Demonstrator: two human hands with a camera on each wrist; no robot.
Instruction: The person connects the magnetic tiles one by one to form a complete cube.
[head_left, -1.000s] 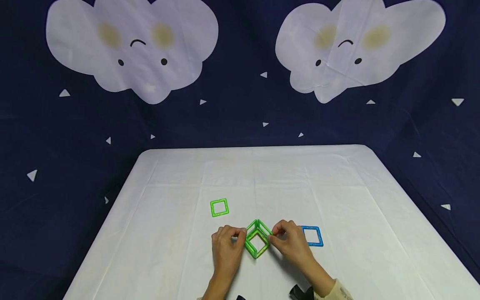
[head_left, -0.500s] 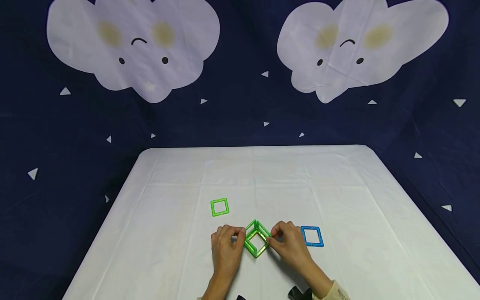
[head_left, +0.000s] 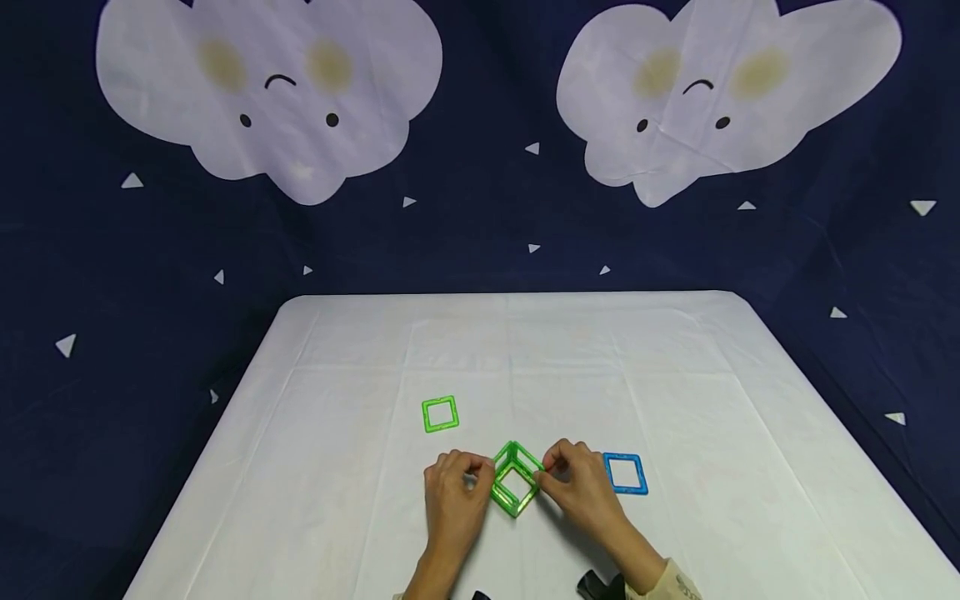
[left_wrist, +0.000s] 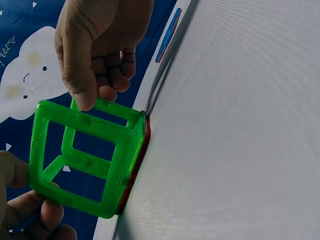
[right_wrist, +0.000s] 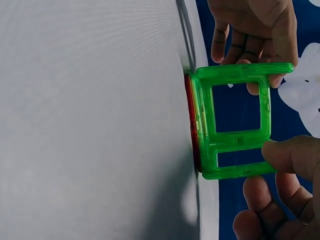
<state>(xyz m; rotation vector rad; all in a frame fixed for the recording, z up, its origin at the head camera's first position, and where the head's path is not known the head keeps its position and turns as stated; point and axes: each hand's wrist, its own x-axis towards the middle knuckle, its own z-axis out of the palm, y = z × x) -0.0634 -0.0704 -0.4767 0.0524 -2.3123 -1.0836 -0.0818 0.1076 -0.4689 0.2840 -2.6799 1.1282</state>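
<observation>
Left hand [head_left: 456, 496], right hand [head_left: 585, 486], both pinching green frames [right_wrist: 238, 140]

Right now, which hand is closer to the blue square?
The right hand is beside the blue square; the left hand is farther, across the green frames.

Green frames [right_wrist: 237, 140] block passage between left grip [head_left: 456, 497] and right grip [head_left: 583, 487]; blue square [head_left: 642, 475] obstructs the latter's outer side. Tabletop [head_left: 315, 500] is passable left of left grip.

Green frames [right_wrist: 240, 140] between two hands [right_wrist: 260, 25] [right_wrist: 294, 192]
</observation>
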